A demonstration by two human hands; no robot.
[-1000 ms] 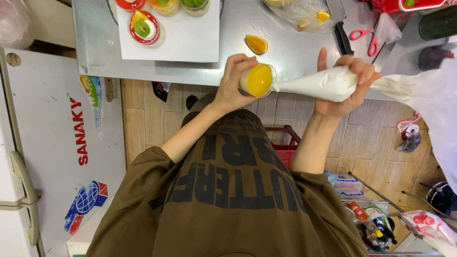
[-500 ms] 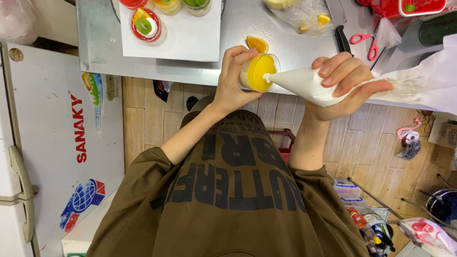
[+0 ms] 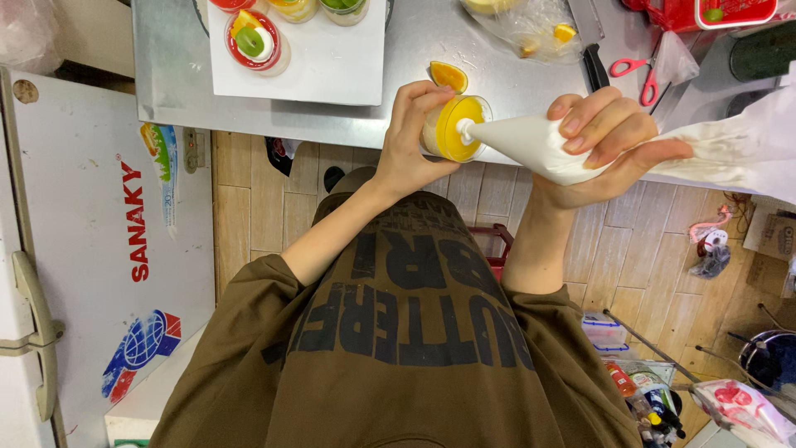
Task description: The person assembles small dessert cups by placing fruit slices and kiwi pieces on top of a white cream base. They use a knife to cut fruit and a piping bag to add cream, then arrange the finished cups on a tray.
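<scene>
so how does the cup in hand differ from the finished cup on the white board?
The held cup is tipped on its side in the left hand, its yellow filling bare with the piping bag tip at its mouth. The finished cup stands upright on the white board, red-rimmed, topped with fruit slices. Both are small, round and clear.

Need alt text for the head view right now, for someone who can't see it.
Left hand holds a small cup of yellow filling tilted sideways while the right hand presses a white piping bag, its tip at the cup's mouth. Beyond, finished fruit-topped cups sit on a white tray.
</scene>
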